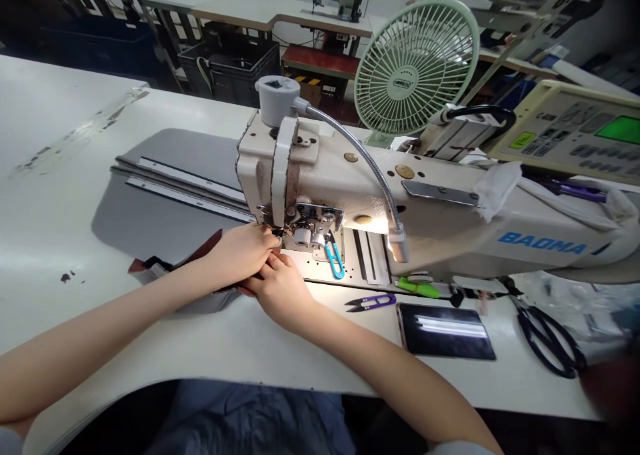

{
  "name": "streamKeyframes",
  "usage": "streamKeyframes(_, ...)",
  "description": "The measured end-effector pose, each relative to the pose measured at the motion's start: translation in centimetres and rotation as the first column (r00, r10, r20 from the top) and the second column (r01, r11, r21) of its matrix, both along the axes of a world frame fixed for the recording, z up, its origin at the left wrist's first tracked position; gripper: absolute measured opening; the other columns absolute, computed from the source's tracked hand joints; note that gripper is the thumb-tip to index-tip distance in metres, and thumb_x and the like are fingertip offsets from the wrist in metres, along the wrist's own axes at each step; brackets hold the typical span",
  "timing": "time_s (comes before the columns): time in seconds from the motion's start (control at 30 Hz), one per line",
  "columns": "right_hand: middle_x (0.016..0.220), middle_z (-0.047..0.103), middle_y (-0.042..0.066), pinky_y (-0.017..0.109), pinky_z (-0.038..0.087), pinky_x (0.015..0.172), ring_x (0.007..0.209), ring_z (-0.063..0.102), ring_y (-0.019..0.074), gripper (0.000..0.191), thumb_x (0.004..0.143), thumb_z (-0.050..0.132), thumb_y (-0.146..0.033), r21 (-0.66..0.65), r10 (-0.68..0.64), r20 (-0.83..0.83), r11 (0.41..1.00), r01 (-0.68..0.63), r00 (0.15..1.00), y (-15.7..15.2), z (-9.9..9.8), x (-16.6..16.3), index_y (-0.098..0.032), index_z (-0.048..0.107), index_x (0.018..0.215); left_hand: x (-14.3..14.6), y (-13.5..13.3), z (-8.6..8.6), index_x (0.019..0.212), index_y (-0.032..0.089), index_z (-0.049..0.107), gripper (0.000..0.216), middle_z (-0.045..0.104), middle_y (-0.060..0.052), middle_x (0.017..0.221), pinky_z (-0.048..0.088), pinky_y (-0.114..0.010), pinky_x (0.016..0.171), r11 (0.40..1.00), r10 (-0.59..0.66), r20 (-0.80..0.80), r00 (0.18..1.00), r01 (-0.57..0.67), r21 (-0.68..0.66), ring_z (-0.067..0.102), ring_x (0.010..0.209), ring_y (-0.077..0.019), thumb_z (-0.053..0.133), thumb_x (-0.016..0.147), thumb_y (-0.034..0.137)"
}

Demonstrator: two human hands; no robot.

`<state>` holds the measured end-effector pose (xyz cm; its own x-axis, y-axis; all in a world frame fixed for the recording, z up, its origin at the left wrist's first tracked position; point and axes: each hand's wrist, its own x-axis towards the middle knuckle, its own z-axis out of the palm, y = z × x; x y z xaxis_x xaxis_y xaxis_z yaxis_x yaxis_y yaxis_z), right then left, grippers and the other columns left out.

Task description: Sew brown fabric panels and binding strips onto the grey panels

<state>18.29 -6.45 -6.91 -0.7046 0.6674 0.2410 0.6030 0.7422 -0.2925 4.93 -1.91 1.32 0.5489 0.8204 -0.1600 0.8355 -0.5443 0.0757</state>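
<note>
Both my hands meet under the head of a cream sewing machine (pixel 380 195), right at its presser foot (pixel 278 231). My left hand (pixel 240 251) lies over a dark red-brown piece of material (pixel 197 255), fingers curled and pressed down on it. My right hand (pixel 280 288) sits just below, fingers pinched together on the same piece near the needle. Most of the piece is hidden under my hands; a grey part of it (pixel 223 300) shows beneath my left wrist.
Grey sheets (pixel 170 175) lie behind the machine head. Blue clippers (pixel 334 256), purple thread snips (pixel 373 301), a green clip (pixel 417 286), a black phone (pixel 445 330) and large scissors (pixel 547 341) rest on the white table (pixel 60 228). A green fan (pixel 415 65) and a control panel (pixel 575 135) stand behind.
</note>
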Motion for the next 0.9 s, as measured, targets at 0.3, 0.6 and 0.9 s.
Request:
streamKeyframes(0.3, 0.107, 0.075, 0.008, 0.035, 0.048, 0.083, 0.096, 0.067, 0.023, 0.032, 0.098, 0.053, -0.029, -0.379, 0.073, 0.044, 0.924, -0.051, 0.996, -2.5, 5.8, -0.1, -0.016, 0.065, 0.123, -4.5, -3.9, 2.7, 0.09, 0.018, 0.069, 0.023, 0.07, -0.006, 0.087, 0.045, -0.035, 0.076, 0.932, -0.155, 0.122, 0.98, 0.104, 0.348, 0.06, 0.085, -0.0222, 0.047, 0.092, 0.014)
streamKeyframes(0.6, 0.145, 0.055, 0.01, 0.043, 0.032, 0.115, 0.135, 0.047, 0.0263, 0.053, 0.101, 0.048, -0.049, -0.163, 0.124, 0.127, 0.981, -0.102, 0.984, -7.3, 2.4, 2.3, -0.016, 0.051, 0.142, -3.0, -8.1, -3.2, 0.109, 0.008, 0.068, 0.032, 0.072, -0.012, 0.104, 0.05, -0.037, 0.088, 0.861, -0.352, 0.121, 0.928, 0.271, 0.43, 0.062, 0.094, -0.0252, 0.043, 0.089, 0.007)
streamKeyframes(0.9, 0.137, 0.062, 0.011, 0.042, 0.031, 0.116, 0.129, 0.052, 0.025, 0.052, 0.102, 0.047, -0.051, -0.034, 0.117, 0.116, 0.993, -0.114, 0.986, -4.5, 1.2, 1.1, -0.013, 0.054, 0.137, -4.8, -7.0, -4.7, 0.111, 0.009, 0.067, 0.031, 0.073, -0.011, 0.104, 0.055, -0.031, 0.081, 0.905, -0.305, 0.375, 0.876, 0.144, 0.4, 0.062, 0.09, -0.0195, 0.04, 0.095, 0.008)
